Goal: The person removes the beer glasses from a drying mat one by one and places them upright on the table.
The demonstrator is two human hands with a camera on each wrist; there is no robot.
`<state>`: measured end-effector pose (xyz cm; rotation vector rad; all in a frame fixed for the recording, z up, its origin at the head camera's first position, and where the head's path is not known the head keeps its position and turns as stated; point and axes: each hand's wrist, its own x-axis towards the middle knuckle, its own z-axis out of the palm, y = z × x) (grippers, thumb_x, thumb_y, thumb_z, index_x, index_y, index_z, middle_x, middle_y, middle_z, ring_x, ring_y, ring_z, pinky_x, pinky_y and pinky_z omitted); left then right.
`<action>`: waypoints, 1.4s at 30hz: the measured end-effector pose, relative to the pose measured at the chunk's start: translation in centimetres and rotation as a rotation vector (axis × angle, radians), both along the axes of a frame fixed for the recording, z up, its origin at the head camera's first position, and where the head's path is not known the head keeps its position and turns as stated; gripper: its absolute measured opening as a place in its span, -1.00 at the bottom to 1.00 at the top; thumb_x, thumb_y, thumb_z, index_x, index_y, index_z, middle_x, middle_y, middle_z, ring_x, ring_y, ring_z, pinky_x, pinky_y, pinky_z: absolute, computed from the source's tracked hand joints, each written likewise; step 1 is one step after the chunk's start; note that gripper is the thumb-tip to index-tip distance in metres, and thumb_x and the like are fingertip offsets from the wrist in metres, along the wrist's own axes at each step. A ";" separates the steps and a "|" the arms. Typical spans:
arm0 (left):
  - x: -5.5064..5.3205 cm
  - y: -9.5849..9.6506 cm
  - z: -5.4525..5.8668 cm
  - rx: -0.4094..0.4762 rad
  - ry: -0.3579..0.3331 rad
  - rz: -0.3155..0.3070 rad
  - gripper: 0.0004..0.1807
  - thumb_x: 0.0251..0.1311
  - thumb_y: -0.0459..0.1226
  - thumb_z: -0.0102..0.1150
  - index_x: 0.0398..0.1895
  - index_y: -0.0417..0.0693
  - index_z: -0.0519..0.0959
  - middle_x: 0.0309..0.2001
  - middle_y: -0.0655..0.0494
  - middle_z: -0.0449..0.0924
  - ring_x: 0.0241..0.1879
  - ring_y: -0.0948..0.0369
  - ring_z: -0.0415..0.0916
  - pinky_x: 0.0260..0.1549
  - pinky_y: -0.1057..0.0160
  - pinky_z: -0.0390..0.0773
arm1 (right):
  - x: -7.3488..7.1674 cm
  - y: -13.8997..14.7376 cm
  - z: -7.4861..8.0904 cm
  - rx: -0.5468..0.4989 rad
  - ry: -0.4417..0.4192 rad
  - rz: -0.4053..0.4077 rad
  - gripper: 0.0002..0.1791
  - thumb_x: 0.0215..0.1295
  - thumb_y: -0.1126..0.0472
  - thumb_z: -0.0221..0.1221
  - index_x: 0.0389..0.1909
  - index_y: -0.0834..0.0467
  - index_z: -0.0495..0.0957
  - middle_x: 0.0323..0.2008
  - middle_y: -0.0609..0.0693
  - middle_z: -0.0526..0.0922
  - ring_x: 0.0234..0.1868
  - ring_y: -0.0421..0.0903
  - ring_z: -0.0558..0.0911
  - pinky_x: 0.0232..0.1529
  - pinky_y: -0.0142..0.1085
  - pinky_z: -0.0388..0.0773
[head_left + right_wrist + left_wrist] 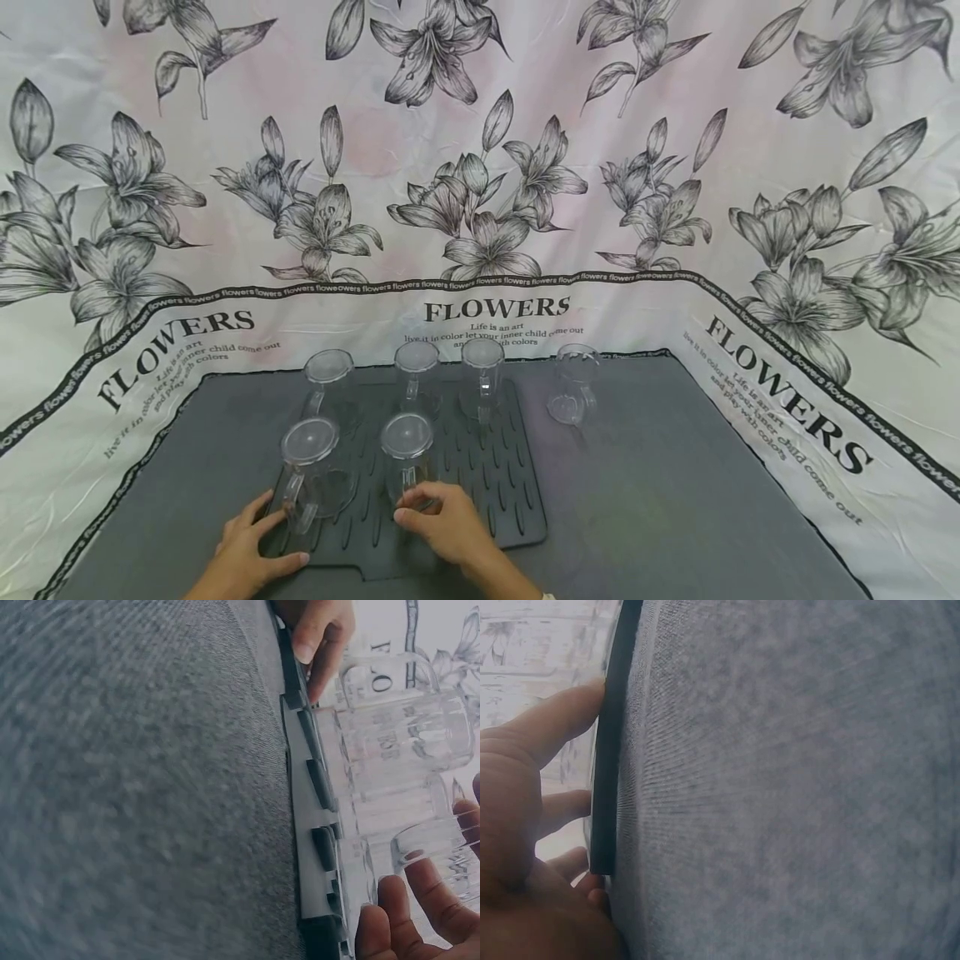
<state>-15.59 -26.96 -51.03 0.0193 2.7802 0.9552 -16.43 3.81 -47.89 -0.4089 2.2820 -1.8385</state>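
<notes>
Clear glass mugs stand upside down on a dark ridged drying mat [450, 533]. My right hand [448, 518] is at the front middle glass mug [407, 442], thumb and forefinger pinching its handle. In the right wrist view, fingers [427, 889] bend around the glass near the handle. My left hand [251, 554] rests at the mat's front left corner, its fingers spread and relaxed; the left wrist view shows the thumb against the mat's edge [613, 772]. Just beyond that hand stands the front left glass mug [318, 475], handle toward me.
Behind these, a back left mug [330, 387], a back middle mug [417, 379] and a back right mug [482, 379] stand inverted on the mat. Another glass mug [573, 387] stands off the mat on the grey tabletop [675, 500]. A flower-printed curtain [487, 208] borders the table.
</notes>
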 end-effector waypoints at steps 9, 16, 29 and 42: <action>0.2 0.1 0.0 -0.006 0.013 0.005 -0.06 -0.06 0.10 0.44 0.23 -0.42 0.41 0.35 -0.37 -0.03 0.22 -0.49 -0.09 -0.08 -0.52 0.15 | 0.1 -0.3 -0.3 -0.102 -0.139 0.035 -0.76 0.29 0.01 0.24 -0.21 0.09 0.67 -0.26 -0.06 0.58 -0.29 -0.09 0.60 -0.33 -0.17 0.59; 0.3 0.0 -0.1 0.005 0.020 0.000 -0.06 -0.04 0.09 0.43 0.24 -0.44 0.39 0.35 -0.39 -0.05 0.23 -0.49 -0.13 -0.06 -0.55 0.07 | 0.2 -0.7 -0.7 -0.245 -0.177 0.037 -0.65 0.40 0.01 0.12 -0.19 0.24 0.64 -0.21 0.08 0.66 -0.17 0.06 0.64 -0.17 -0.10 0.60; 0.3 0.2 0.0 0.002 0.044 0.003 -0.06 -0.05 0.09 0.44 0.24 -0.44 0.39 0.36 -0.38 -0.04 0.25 -0.47 -0.13 -0.03 -0.54 0.07 | 0.7 0.0 1.8 -0.249 0.118 -0.030 -0.70 0.47 0.24 0.03 -0.31 0.45 0.51 -0.49 0.16 0.56 -0.43 -0.17 0.52 -0.34 -0.33 0.55; 0.5 -0.1 -0.1 0.010 0.052 -0.009 -0.06 -0.03 0.09 0.42 0.23 -0.46 0.39 0.35 -0.38 -0.05 0.23 -0.51 -0.12 -0.05 -0.55 0.05 | 1.7 2.8 6.1 -0.105 0.354 -0.074 -0.84 0.43 0.36 0.05 -0.32 0.24 0.58 -0.54 0.04 0.53 -0.51 -0.15 0.52 -0.46 -0.34 0.52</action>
